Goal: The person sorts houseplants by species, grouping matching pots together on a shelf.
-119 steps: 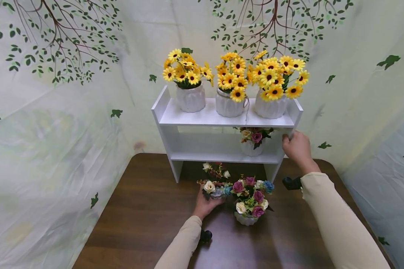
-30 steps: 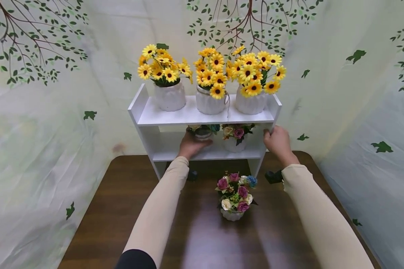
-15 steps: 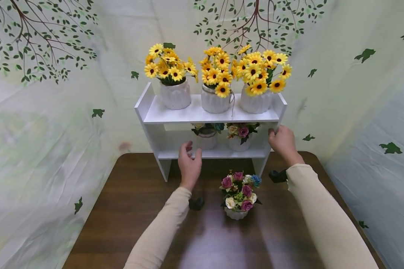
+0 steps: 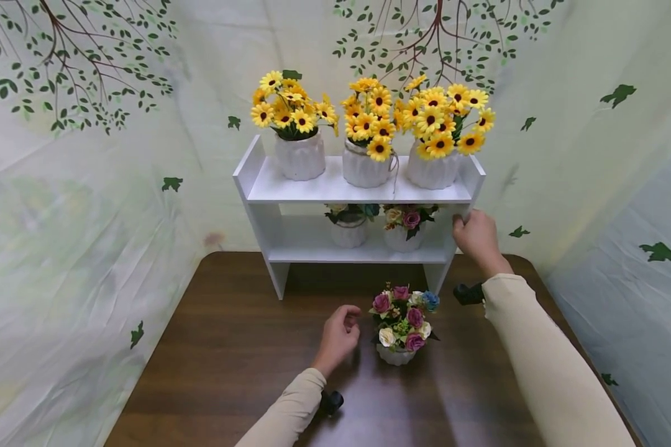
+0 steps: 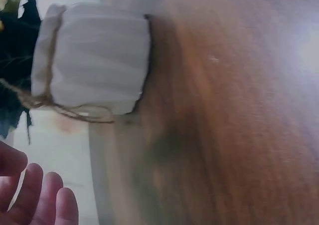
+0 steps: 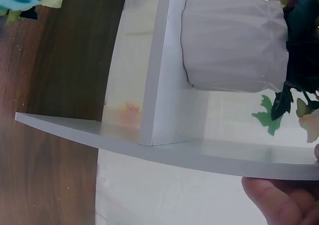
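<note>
In the head view my left hand (image 4: pixel 338 338) is over the table just left of a white pot of purple, cream and blue roses (image 4: pixel 399 326), fingers loosely bent and holding nothing. The left wrist view shows that white pot (image 5: pixel 94 60), tied with twine, with my fingertips (image 5: pixel 67 205) apart from it. My right hand (image 4: pixel 478 239) grips the right side panel of a white two-tier shelf (image 4: pixel 358 256); the right wrist view shows its thumb (image 6: pixel 269 197) against the panel edge. On the lower tier stand two rose pots, one left (image 4: pixel 348 233) and one right (image 4: pixel 404 237).
Three pots of yellow daisies, left (image 4: pixel 300 155), middle (image 4: pixel 366 164) and right (image 4: pixel 433 167), line the top tier. The shelf stands at the back of a brown wooden table (image 4: pixel 218 347). Behind hangs a leaf-printed cloth (image 4: pixel 212 124).
My left hand carried one rose pot from the table to the lower tier, left of the other, let go, and came back down beside the remaining table pot. My right hand stayed on the shelf side.
</note>
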A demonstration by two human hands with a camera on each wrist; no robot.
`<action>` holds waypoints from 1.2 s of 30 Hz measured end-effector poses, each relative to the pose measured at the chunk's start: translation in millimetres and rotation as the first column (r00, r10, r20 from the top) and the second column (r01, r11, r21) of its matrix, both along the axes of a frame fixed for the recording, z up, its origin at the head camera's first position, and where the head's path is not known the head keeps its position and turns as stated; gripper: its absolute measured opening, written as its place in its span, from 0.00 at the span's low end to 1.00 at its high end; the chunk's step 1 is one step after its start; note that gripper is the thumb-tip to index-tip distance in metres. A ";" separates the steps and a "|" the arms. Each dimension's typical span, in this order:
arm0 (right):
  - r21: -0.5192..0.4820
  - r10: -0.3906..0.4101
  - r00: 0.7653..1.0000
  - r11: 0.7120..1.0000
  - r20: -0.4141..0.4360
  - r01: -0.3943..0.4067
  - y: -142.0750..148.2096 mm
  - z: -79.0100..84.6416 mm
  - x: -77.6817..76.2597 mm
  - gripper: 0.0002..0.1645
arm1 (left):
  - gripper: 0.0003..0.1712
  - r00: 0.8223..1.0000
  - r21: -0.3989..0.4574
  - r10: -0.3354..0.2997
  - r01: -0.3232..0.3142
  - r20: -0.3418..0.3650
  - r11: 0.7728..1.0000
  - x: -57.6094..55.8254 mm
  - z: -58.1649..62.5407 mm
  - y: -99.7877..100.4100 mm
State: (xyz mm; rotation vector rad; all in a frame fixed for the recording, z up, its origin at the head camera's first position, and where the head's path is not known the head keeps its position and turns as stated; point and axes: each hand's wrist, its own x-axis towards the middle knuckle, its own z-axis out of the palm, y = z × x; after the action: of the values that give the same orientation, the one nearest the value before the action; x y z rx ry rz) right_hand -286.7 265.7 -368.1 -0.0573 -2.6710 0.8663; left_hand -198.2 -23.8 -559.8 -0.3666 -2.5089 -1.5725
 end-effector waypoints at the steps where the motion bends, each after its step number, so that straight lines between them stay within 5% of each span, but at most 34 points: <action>1: -0.001 0.001 1.000 1.000 0.005 -0.001 0.0 0.0 0.1 0.18 | 0.16 1.000 -0.015 -0.015 0.015 -0.002 1.000 0.8 -0.7 0.3; 6: -0.003 0.006 1.000 1.000 0.008 -0.006 0.1 -0.2 0.4 0.18 | 0.22 0.991 -0.121 -0.133 0.133 0.011 0.984 3.1 -8.4 1.7; 14: -0.011 -0.007 1.000 1.000 -0.002 0.007 2.8 -3.3 -1.2 0.19 | 0.51 0.959 -0.279 -0.284 0.274 0.003 0.921 -5.7 -17.4 17.2; 20: -0.009 -0.001 1.000 1.000 -0.031 0.001 1.5 -3.1 -1.8 0.20 | 0.53 0.921 -0.235 -0.383 0.358 -0.070 0.904 -13.2 -21.7 30.6; 25: 0.002 -0.011 1.000 1.000 -0.029 0.011 0.6 -1.9 -1.9 0.19 | 0.54 0.889 -0.147 -0.456 0.445 -0.049 0.883 -10.8 -30.6 41.0; 27: 0.001 -0.012 1.000 1.000 -0.029 0.012 -0.1 -1.3 -1.9 0.19 | 0.55 0.885 -0.117 -0.465 0.458 -0.031 0.881 -8.3 -34.5 43.1; 36: 0.009 -0.019 0.999 1.000 -0.035 0.019 -0.4 -3.1 -0.5 0.20 | 0.51 0.928 -0.154 -0.370 0.359 -0.043 0.920 0.0 -39.8 47.1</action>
State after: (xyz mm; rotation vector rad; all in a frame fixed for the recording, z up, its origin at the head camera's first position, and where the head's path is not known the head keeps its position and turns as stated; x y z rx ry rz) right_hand -287.2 265.4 -371.3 -0.0642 -2.6375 0.8418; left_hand -198.2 23.3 -599.6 -0.9431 -2.6166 -1.4590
